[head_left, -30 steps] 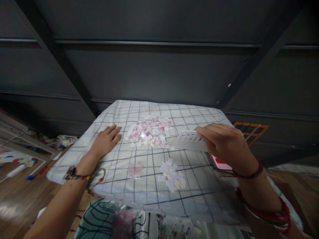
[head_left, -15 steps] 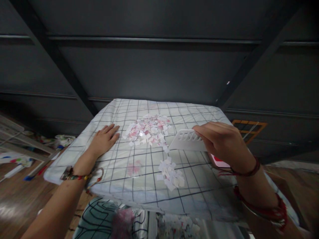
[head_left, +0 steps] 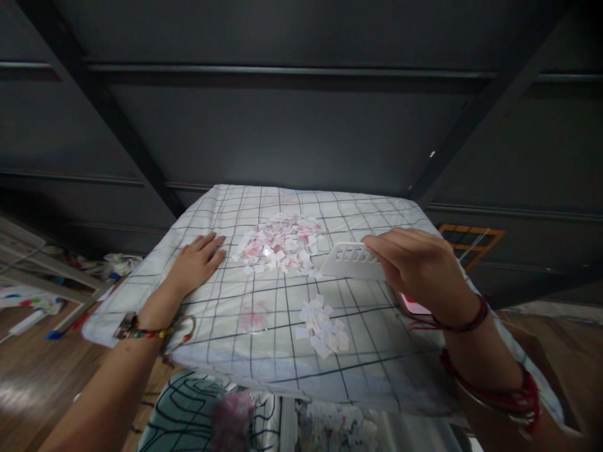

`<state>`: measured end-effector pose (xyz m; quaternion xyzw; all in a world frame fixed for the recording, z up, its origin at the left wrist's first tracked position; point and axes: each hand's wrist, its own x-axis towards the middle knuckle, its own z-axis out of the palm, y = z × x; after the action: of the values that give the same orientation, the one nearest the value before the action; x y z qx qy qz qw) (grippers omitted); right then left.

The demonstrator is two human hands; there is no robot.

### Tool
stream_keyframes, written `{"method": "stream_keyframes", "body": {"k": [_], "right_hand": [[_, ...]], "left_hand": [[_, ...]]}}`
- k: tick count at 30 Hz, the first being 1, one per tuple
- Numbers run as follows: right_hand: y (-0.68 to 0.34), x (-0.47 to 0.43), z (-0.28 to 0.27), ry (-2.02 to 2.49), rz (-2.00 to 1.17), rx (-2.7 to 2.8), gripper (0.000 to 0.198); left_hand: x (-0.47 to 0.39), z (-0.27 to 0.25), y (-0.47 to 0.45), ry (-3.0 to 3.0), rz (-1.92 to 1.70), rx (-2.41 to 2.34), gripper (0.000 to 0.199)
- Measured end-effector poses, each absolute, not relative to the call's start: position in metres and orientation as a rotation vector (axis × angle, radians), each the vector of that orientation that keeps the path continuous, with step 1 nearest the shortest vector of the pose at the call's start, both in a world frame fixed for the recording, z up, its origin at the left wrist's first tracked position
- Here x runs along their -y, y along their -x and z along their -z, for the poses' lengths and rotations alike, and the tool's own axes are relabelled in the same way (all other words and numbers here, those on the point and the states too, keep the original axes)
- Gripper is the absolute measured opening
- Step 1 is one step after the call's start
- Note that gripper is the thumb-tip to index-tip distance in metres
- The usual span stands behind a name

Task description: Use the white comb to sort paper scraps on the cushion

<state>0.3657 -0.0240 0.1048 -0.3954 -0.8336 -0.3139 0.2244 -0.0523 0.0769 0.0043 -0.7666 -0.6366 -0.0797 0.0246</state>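
My right hand (head_left: 414, 267) grips a white plastic scraper (head_left: 351, 267) with a row of slots along its top. The scraper's lower edge rests at or just above the checked cloth, beside the right end of a large pile of small white and pink paper pieces (head_left: 277, 243). A smaller pile of white paper pieces (head_left: 323, 326) lies nearer to me. Flat on the cloth left of the large pile, my left hand (head_left: 196, 260) has its fingers out and holds nothing. Between the piles and the near edge sits a thin translucent pink-marked piece (head_left: 253, 317).
A white checked cloth (head_left: 372, 213) covers the table, which stands against a dark panelled wall (head_left: 292, 132). Partly behind my right hand is a pink and red object (head_left: 413, 306). Below the near edge are a green patterned fabric (head_left: 183, 414) and a container of scraps (head_left: 334, 427).
My right hand has shifted the scraper slightly away from me, up to the edge of the large pile. A few paper pieces there have moved with it. My left hand stays put.
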Motion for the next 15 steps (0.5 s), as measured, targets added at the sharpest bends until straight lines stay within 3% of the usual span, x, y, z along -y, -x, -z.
{"method": "stream_keyframes", "body": {"k": [15], "right_hand": [[-0.3643, 0.0247, -0.1046, 1.046, 0.853, 2.313, 0.026]], "left_hand": [[-0.0783, -0.0038, 0.0563, 2.412, 0.279, 1.987, 0.059]]}}
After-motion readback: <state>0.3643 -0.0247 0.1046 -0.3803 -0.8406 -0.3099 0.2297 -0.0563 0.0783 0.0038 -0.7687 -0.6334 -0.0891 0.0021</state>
